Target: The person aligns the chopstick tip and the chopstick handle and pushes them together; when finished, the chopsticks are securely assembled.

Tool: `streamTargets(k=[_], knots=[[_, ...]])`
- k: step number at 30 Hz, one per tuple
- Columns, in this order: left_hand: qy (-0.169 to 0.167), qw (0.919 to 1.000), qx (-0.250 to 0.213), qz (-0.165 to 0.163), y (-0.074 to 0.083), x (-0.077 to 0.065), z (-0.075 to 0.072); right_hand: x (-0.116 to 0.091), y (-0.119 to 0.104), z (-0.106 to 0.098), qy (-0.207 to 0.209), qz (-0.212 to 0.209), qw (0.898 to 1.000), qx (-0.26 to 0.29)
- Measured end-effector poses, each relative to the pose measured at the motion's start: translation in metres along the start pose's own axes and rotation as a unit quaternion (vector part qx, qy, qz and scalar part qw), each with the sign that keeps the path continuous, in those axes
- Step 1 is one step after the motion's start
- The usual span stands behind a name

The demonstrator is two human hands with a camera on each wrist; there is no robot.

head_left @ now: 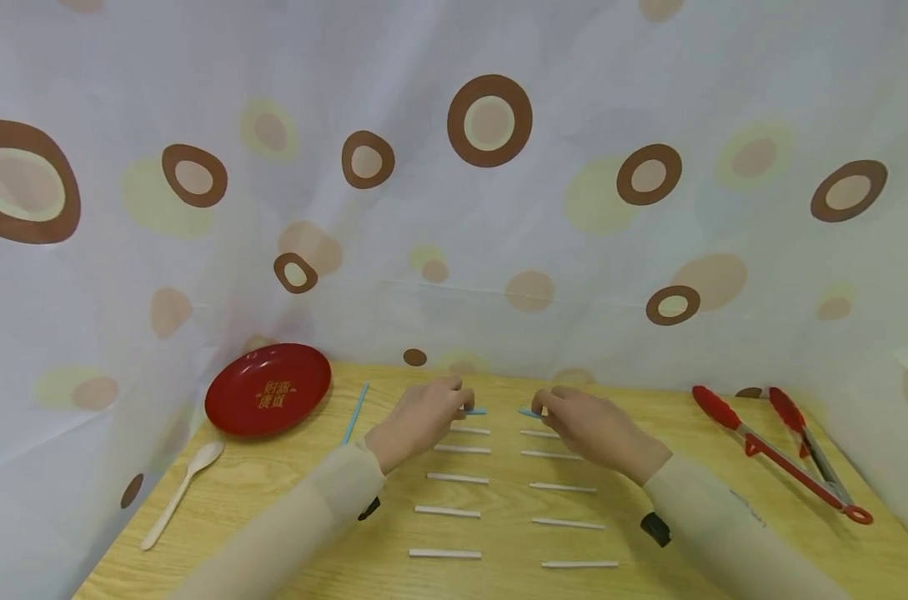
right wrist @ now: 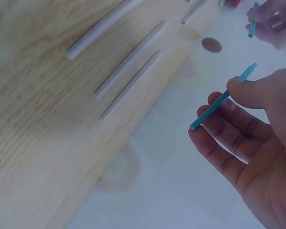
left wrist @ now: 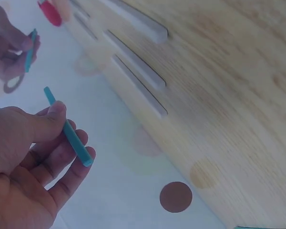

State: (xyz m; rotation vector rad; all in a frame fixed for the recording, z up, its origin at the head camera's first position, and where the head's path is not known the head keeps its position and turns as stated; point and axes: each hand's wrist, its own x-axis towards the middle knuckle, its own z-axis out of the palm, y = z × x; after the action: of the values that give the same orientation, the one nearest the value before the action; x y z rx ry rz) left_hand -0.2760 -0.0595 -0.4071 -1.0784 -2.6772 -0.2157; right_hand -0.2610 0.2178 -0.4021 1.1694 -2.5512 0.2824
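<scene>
My left hand [head_left: 427, 414] pinches a short blue stick [left wrist: 76, 140] between thumb and fingers, over the far end of the left column of white sticks [head_left: 457, 477]. Opposite it, my right hand [head_left: 592, 425] holds a second blue stick [right wrist: 223, 98] in the same kind of pinch, above the right column of white sticks [head_left: 562, 487]. The two blue sticks point toward each other with a gap between them. A longer-looking blue stick [head_left: 356, 413] lies on the table, left of my left hand.
On the left stand a red plate [head_left: 232, 404] with gold characters and a pale spoon [head_left: 176, 504]. Red-tipped tongs [head_left: 787, 471] lie spread at the right. A spotted white cloth [head_left: 423, 225] hangs behind the wooden table [head_left: 509, 533].
</scene>
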Motion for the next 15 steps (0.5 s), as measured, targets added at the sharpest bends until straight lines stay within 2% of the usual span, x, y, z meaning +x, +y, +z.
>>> streamTargets(k=[7, 15], knots=[[0.008, 0.9995, 0.004, 0.029, 0.012, -0.010, -0.007, 0.000, -0.018, -0.004, 0.013, -0.042, 0.999, -0.008], [0.018, 0.9992, -0.007, 0.036, 0.019, -0.012, -0.010, -0.001, -0.026, -0.003, 0.005, -0.035, 0.999, -0.002]])
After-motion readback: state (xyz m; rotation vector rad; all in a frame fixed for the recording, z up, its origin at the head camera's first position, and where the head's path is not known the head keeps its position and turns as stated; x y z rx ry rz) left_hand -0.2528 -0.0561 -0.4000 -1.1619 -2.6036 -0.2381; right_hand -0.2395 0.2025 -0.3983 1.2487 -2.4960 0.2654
